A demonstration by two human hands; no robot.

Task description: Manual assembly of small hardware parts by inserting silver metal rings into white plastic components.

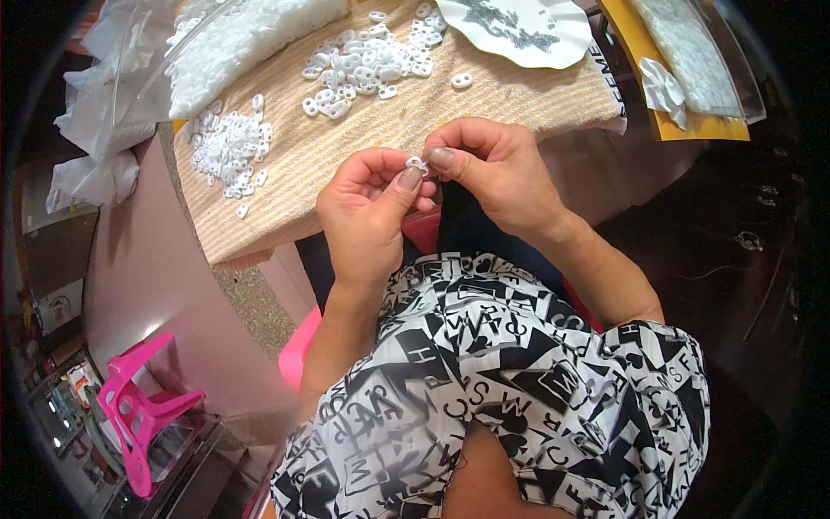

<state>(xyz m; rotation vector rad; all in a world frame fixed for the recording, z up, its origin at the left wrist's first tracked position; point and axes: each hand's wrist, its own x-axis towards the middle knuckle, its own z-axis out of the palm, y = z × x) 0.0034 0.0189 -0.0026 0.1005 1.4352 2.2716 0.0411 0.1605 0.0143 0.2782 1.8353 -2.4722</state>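
Note:
My left hand (367, 208) and my right hand (493, 169) meet just off the near edge of the table, above my lap. Between their thumbs and fingertips they pinch one small white plastic ring piece (418, 163). A pile of bigger white ring pieces (363, 62) lies on the straw-coloured woven mat (363, 147) beyond my hands. A second heap of smaller white pieces (229, 147) sits at the mat's left end. A white scalloped plate (553, 43) with small dark bits (506, 22) stands at the far right of the mat.
A clear plastic bag of white pieces (233, 43) lies at the far left, with more white bags (95, 130) hanging off the table. A yellow tray (692, 125) with another bag stands at far right. A pink plastic stool (138, 406) lies on the floor at lower left.

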